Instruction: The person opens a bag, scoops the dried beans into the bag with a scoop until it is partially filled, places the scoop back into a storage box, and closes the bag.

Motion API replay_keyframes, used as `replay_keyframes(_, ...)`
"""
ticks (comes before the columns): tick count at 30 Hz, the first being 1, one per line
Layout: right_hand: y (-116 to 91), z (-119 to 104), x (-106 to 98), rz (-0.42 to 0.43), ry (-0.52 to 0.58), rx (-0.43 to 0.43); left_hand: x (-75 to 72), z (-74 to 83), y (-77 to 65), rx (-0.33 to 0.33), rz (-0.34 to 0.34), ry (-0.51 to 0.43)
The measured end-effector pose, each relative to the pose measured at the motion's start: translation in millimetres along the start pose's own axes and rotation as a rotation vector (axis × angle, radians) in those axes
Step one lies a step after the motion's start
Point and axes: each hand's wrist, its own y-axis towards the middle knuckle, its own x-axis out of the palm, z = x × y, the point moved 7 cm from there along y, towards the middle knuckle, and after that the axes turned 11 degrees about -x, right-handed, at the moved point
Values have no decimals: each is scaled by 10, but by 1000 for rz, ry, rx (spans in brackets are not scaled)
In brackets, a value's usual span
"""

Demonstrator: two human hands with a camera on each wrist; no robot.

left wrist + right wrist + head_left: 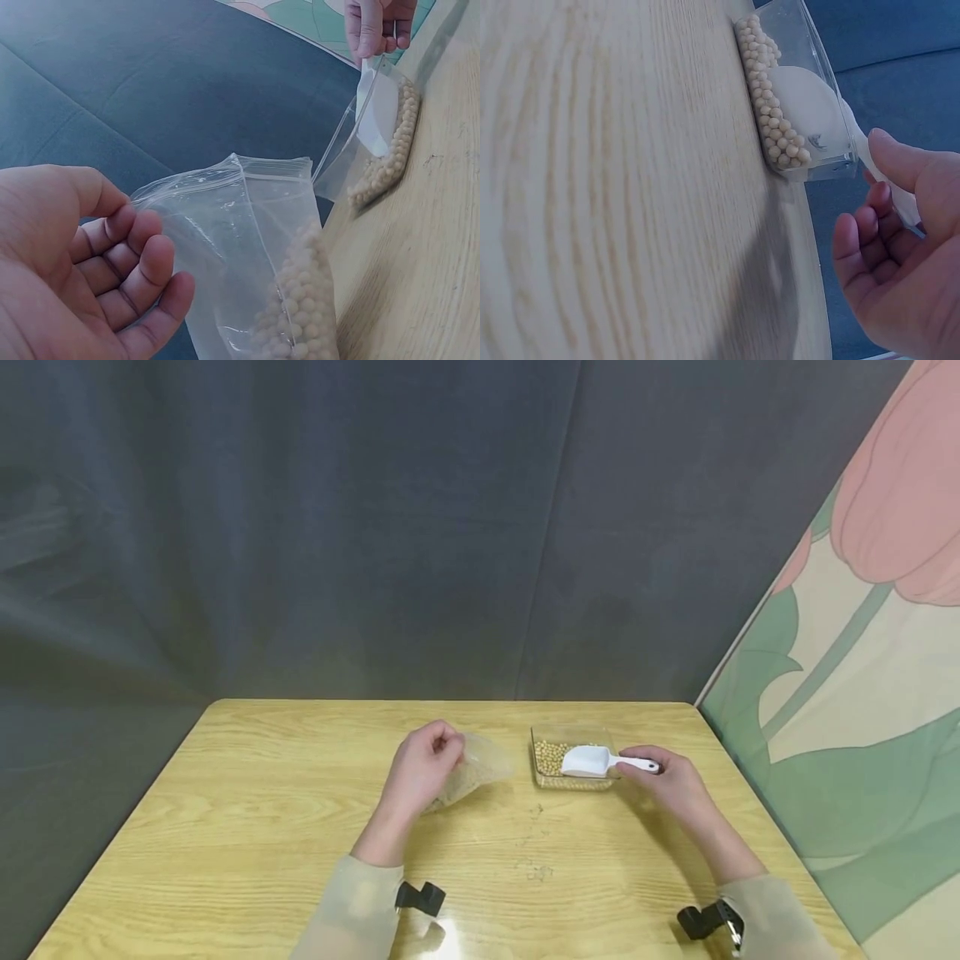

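My left hand pinches the top edge of a clear zip bag between thumb and forefinger. Pale round beans fill the lower part of the bag. On the right, my right hand grips the handle of a white scoop. The scoop's bowl lies inside a clear rectangular container, over the same kind of beans. In the right wrist view the thumb lies along the scoop handle, which crosses the container's rim.
Both hands work above a wood-grain table. Faint dark marks show on its surface in front of the container. A dark curtain hangs behind, and a flower-patterned cloth runs along the right side.
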Motion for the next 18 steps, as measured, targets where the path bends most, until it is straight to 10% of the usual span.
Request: replay_keyframes(18, -34, -239, -160, 92, -163, -81, -199, 12, 42, -8, 135, -7)
